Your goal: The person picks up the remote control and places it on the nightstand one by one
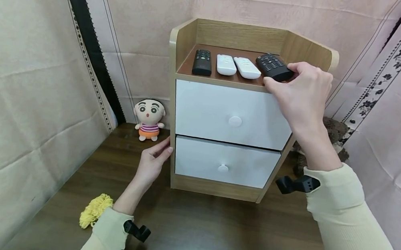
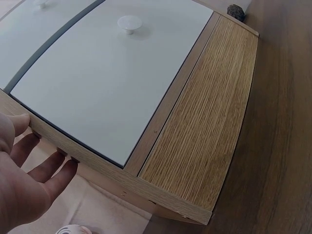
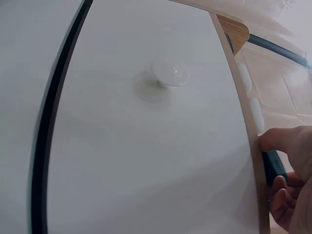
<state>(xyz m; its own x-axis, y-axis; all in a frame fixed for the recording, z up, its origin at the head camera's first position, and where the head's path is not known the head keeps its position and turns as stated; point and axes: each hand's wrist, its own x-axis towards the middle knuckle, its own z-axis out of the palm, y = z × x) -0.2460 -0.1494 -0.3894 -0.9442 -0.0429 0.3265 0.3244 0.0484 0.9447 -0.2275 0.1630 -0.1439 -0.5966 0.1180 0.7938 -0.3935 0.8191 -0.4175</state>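
A small wooden cabinet (image 1: pixel 216 187) with two white drawers stands on the table. On its brown top lie a black remote (image 1: pixel 202 63), two white remotes (image 1: pixel 226 64) and a second black remote (image 1: pixel 273 66), which sits at an angle. My right hand (image 1: pixel 305 91) holds the near end of that angled remote between thumb and fingers; in the right wrist view the hand partly hides it. Against the cabinet's left side, low down, rests my left hand (image 1: pixel 151 162). Its thumb touches the front edge and its fingertips meet the side panel in the left wrist view.
A cartoon doll (image 1: pixel 148 120) stands left of the cabinet. Yellow yarn (image 1: pixel 96 210) lies near my left sleeve. Behind my right forearm is a brown fuzzy object (image 1: pixel 335 130), partly hidden. Pale cloth (image 1: pixel 141 22) hangs around the table (image 1: pixel 212 230).
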